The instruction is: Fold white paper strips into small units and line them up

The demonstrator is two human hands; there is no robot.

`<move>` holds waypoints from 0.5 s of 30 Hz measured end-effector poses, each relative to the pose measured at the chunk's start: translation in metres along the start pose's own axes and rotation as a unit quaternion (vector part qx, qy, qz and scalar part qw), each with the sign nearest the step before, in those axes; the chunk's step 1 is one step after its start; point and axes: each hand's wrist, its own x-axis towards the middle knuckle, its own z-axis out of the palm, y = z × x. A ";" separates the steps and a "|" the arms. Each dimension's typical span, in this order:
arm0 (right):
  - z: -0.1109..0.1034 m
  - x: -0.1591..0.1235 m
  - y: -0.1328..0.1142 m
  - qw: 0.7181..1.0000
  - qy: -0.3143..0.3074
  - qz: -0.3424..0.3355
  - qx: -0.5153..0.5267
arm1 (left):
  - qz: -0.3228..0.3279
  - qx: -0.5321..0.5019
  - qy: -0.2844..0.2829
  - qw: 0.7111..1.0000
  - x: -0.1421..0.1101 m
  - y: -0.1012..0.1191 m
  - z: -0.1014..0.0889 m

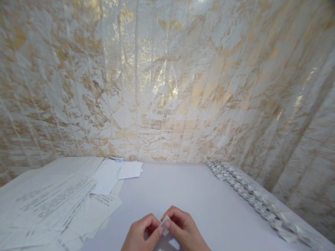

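My left hand (pixel 142 232) and my right hand (pixel 183 228) meet low over the near middle of a white table (pixel 183 184). Both pinch a small folded piece of white paper (pixel 165 220) between thumbs and fingertips. The fingers of both hands are curled closed around it. Most of the paper is hidden by the fingers.
Printed paper sheets (pixel 54 202) lie spread over the left of the table, with smaller blank folded sheets (pixel 129 169) behind them. A long row of silvery blister packs (pixel 251 195) runs along the right edge. A white and gold crinkled curtain (pixel 167 80) hangs close behind.
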 end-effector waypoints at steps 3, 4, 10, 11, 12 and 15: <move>0.002 -0.001 -0.003 0.999 0.039 -0.001 -0.012 | 0.008 0.012 -0.007 1.000 -0.003 0.005 0.000; 0.002 0.000 -0.003 0.999 0.047 0.008 -0.008 | 0.008 0.006 -0.009 1.000 -0.004 0.007 0.000; -0.001 0.002 0.001 0.996 0.023 0.070 0.049 | 0.018 -0.012 0.004 1.000 -0.004 0.010 -0.004; -0.002 0.002 -0.001 0.996 0.009 0.070 0.056 | 0.022 -0.002 0.006 1.000 -0.003 0.010 -0.006; -0.004 0.003 -0.003 0.997 0.002 0.064 0.052 | 0.028 0.008 0.010 1.000 -0.003 0.010 -0.007; -0.009 0.003 -0.011 0.999 0.022 0.007 -0.034 | 0.051 0.031 0.029 0.998 0.000 0.010 -0.012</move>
